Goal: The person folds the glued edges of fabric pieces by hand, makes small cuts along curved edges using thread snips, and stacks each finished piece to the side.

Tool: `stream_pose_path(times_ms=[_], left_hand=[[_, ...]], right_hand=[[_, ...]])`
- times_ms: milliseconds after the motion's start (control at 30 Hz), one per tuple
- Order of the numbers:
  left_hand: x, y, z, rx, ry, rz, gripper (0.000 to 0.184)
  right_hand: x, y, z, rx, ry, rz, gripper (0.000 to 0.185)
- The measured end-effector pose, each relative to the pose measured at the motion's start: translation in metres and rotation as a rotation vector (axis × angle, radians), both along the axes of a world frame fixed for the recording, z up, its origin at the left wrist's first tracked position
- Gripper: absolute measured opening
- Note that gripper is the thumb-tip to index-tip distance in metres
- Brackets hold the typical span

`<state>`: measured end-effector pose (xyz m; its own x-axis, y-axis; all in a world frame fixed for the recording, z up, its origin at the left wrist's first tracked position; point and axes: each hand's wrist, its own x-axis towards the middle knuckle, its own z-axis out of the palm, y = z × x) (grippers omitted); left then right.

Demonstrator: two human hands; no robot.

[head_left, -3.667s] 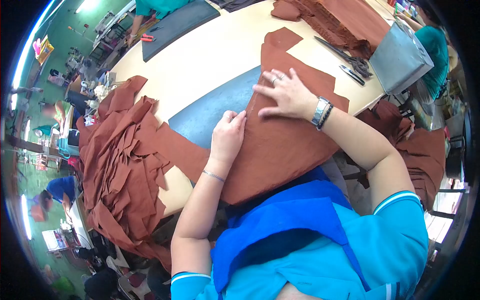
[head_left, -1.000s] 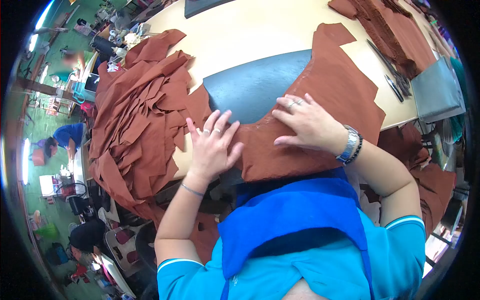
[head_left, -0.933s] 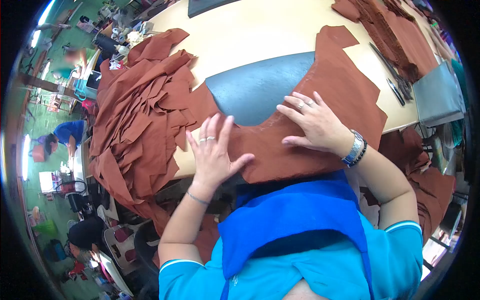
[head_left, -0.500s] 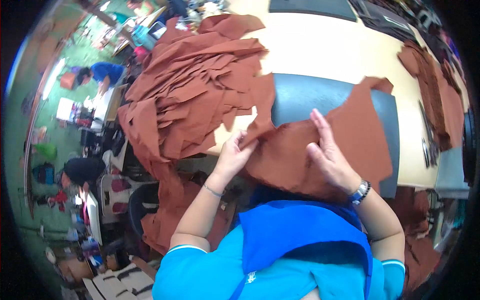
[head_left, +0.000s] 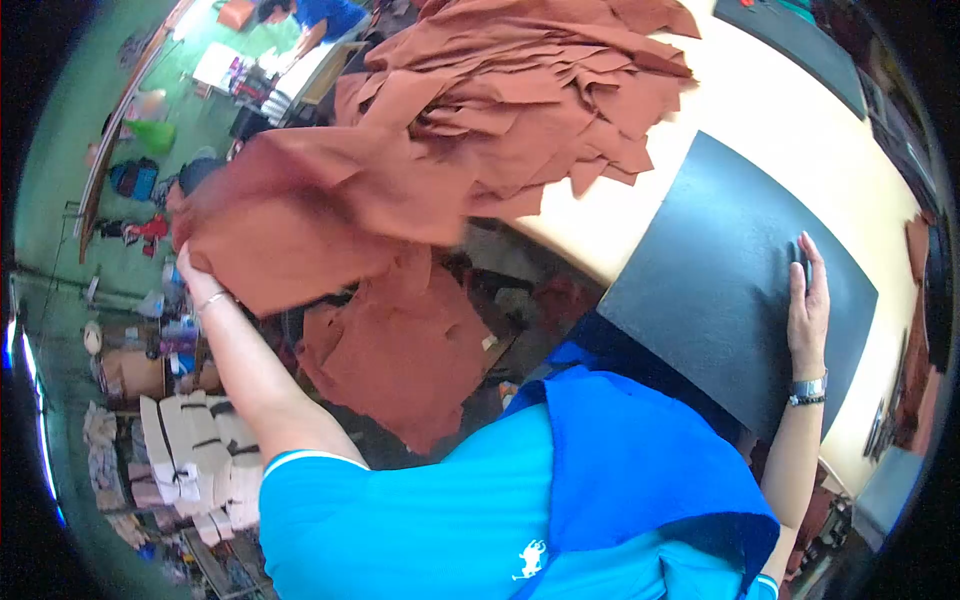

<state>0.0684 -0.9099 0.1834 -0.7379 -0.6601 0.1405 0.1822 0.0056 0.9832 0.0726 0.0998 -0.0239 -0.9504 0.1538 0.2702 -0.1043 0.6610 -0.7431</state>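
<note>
Brown piece (head_left: 315,225) held up in left hand (head_left: 194,263), out past the table edge

Piece: lies crosswise in view, long axis roughly left to right. Gripped corner at far left; free end points right, toward the heaped brown pile (head_left: 540,115). Surface folded and blurred, so exact outline uncertain. Lower edge slopes up toward the right.

Edges, room: piece overlaps the pile's lower left in view; cannot tell if they touch. Below it, off the table, more brown material (head_left: 400,345); its support is hidden. Green floor (head_left: 75,330) visible to the left of the piece. Cream tabletop (head_left: 645,205) shows as a strip between pile and dark board (head_left: 690,290). Board set at a slant, one corner up-view, near corner by the blue apron (head_left: 650,460).

Hands: left arm reaching well out to the side, elbow nearly straight; fingers closed on the corner, mostly hidden by the material. Right hand (head_left: 808,310) over the board's right part, fingers extended up-view, narrow gap between thumb and forefinger, nothing held. Palm contact cannot be told.
</note>
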Motion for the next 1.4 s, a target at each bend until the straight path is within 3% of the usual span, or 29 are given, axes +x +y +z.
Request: stream_pose_path(times_ms=[33, 133, 233, 300, 400, 467, 567, 633, 667, 700, 767, 833, 900, 967, 1000, 1033, 1100, 1167, 1267, 1400], left_hand=[[0.03, -0.002, 0.009, -0.029, 0.062, 0.114, 0.036], [0.079, 0.074, 0.036, -0.062, 0.161, 0.831, 0.041], [0.114, 0.096, 0.056, -0.238, -0.158, 1.364, 0.047], [0.118, 0.145, 0.063, -0.623, -0.131, 1.326, 0.05], [0.108, 0.148, 0.053, -1.126, -0.395, 1.278, 0.051], [0.083, 0.151, 0.037, -1.322, -0.708, 1.098, 0.048], [0.038, 0.198, -0.033, -1.675, -0.879, 0.596, 0.032], [0.015, 0.266, -0.091, -1.611, -1.032, 0.338, 0.026], [0.014, 0.228, -0.164, -1.484, -0.888, 0.071, 0.029], [0.015, 0.26, -0.192, -1.377, -0.99, -0.28, 0.044], [0.024, 0.336, -0.208, -0.676, -1.451, -0.551, 0.078], [0.006, 0.34, -0.22, -0.674, -1.739, -0.64, 0.072], [-0.023, 0.266, -0.238, -0.769, -1.618, -0.554, 0.064], [-0.074, 0.281, -0.16, -1.395, -1.289, -0.187, 0.049], [-0.09, 0.3, -0.116, -1.638, -0.998, 0.013, 0.046], [-0.098, 0.365, -0.055, -1.627, -0.795, 0.146, 0.046], [-0.139, 0.435, 0.001, -1.452, -0.37, 0.128, 0.045], [-0.193, 0.489, 0.005, -1.219, 0.134, -0.221, 0.04], [-0.262, 0.575, -0.018, -1.343, 0.095, -0.483, 0.036], [-0.336, 0.657, -0.086, -1.51, -0.12, -0.608, 0.053]], right_hand=[[0.001, -0.001, 0.002, 0.021, -0.007, 0.001, 0.048], [0.0, 0.0, -0.001, -0.005, -0.036, 0.008, 0.048], [-0.002, 0.002, -0.003, 0.029, -0.051, 0.016, 0.048], [-0.002, 0.002, -0.002, 0.057, -0.064, 0.005, 0.047], [0.0, -0.001, -0.002, 0.071, -0.055, 0.016, 0.046], [0.0, -0.002, 0.001, 0.076, -0.044, 0.016, 0.045], [0.004, -0.008, 0.01, 0.112, -0.016, 0.004, 0.042], [0.005, -0.013, 0.014, 0.112, 0.008, -0.005, 0.041], [0.005, -0.014, 0.016, 0.12, 0.012, -0.003, 0.041], [0.006, -0.015, 0.018, 0.126, 0.014, -0.002, 0.041], [0.007, -0.012, 0.013, 0.187, -0.019, -0.009, 0.042], [0.007, -0.013, 0.017, 0.224, -0.032, -0.006, 0.042], [0.007, -0.014, 0.018, 0.182, -0.008, 0.0, 0.04], [0.006, -0.016, 0.019, 0.197, -0.003, -0.01, 0.041], [0.006, -0.017, 0.021, 0.204, -0.007, -0.016, 0.04], [0.006, -0.019, 0.023, 0.21, -0.01, -0.02, 0.04], [0.006, -0.021, 0.026, 0.209, -0.014, -0.024, 0.04], [0.006, -0.019, 0.027, 0.206, -0.017, -0.021, 0.039], [0.005, -0.018, 0.027, 0.199, -0.014, -0.019, 0.037], [0.005, -0.019, 0.032, 0.202, -0.03, -0.014, 0.034]])
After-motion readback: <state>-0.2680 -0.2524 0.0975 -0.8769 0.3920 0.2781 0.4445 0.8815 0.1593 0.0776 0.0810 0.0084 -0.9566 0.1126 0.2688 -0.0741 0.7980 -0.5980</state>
